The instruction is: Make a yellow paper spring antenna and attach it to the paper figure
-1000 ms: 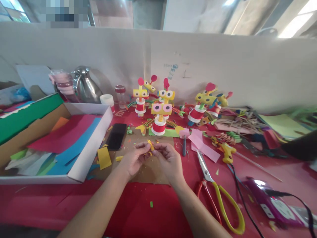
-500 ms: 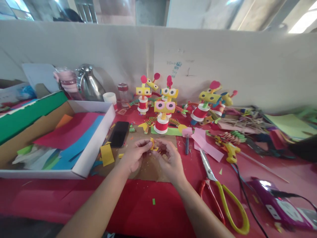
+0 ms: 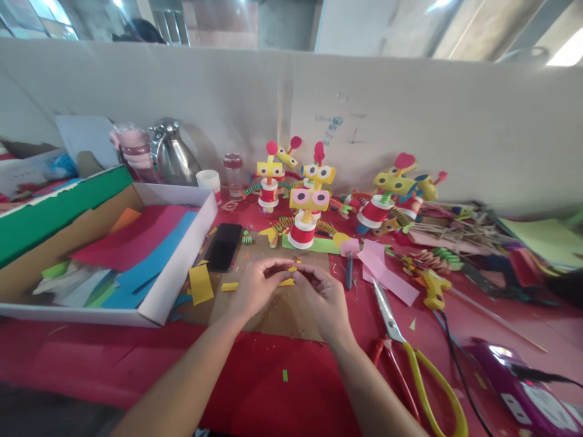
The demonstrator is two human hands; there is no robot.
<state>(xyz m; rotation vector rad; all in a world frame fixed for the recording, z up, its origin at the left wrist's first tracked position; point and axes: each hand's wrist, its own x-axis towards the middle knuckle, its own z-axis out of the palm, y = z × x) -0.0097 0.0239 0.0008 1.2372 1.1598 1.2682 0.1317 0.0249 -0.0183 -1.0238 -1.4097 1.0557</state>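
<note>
Between the fingertips of both hands is a small yellow folded paper strip (image 3: 294,268), mostly covered by the fingers. My left hand (image 3: 263,284) pinches it from the left, and my right hand (image 3: 325,295) from the right. Both are raised over a brown cardboard sheet (image 3: 296,318). On the cardboard, a yellow paper strip (image 3: 230,286) lies left of my left hand. Just beyond the hands stands a paper-cup figure (image 3: 302,230) with a yellow head, pink-rimmed eyes and folded-paper arms.
A white box (image 3: 182,258) of coloured paper and a black phone (image 3: 224,246) lie left. Several similar figures (image 3: 378,206) stand behind. On the right are scissors (image 3: 387,312), pink paper (image 3: 385,273), a yellow glue gun (image 3: 435,288) with its cable, and a purple device (image 3: 523,385).
The view has turned slightly left. My fingertips have come together over the yellow folded strip, which showed upright with its pleats visible before and is now mostly hidden.
</note>
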